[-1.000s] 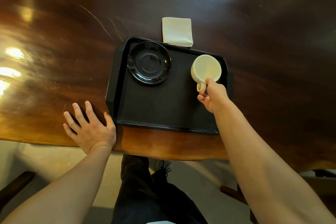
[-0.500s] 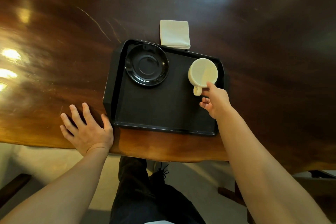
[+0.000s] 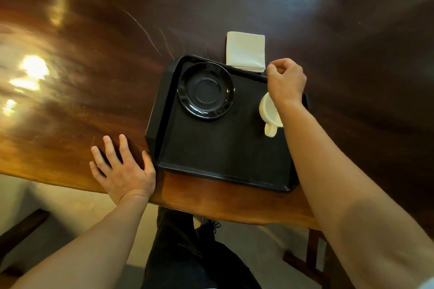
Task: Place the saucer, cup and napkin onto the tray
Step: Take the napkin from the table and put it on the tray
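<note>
A black tray (image 3: 218,155) lies on the wooden table near its front edge. A black saucer (image 3: 206,90) sits in the tray's far left corner. The cream cup (image 3: 269,112) stands at the tray's right side, handle toward me, partly hidden by my right wrist. A folded white napkin (image 3: 245,50) lies on the table just beyond the tray's far rim. My right hand (image 3: 285,80) hovers above the far right of the tray, fingers curled and empty, close to the napkin's near right corner. My left hand (image 3: 122,169) rests flat on the table, thumb against the tray's left corner.
The glossy dark wooden table (image 3: 94,65) stretches far to the left and beyond. Its front edge runs just below the tray. My dark-trousered legs (image 3: 187,253) and a wooden chair part (image 3: 312,256) show under the edge.
My right hand let go of the cup's handle and moved away over the cup toward the napkin. The cup now stands on the tray. My left hand stayed flat.
</note>
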A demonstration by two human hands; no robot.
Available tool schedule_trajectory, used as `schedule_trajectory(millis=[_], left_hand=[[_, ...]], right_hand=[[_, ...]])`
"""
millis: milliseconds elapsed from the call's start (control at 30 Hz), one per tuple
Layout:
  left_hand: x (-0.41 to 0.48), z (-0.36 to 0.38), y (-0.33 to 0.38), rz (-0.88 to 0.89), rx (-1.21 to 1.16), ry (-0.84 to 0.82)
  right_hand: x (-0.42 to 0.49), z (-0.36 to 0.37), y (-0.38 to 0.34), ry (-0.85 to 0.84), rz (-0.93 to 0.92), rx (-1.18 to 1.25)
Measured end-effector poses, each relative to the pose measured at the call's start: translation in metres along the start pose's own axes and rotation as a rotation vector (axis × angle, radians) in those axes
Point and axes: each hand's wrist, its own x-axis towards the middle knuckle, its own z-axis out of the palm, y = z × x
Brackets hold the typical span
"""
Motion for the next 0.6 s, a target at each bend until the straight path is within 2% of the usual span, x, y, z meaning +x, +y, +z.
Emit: schedule_trajectory(millis=[267,433,600], left_hand=[[0.000,0.002,0.000,-0.004,0.014,0.009],[0.005,0.005,0.002,0.002,0.010,-0.004],[-0.001,0.002,-0.002,0.007,0.015,0.011]], right_hand=[[0.045,0.039,-0.007,-0.126,0.000,-0.121],[0.070,0.059,-0.010,-0.184,0.047,-0.317],[0.065,0.075,-0.013,-0.135,0.080,-0.474]])
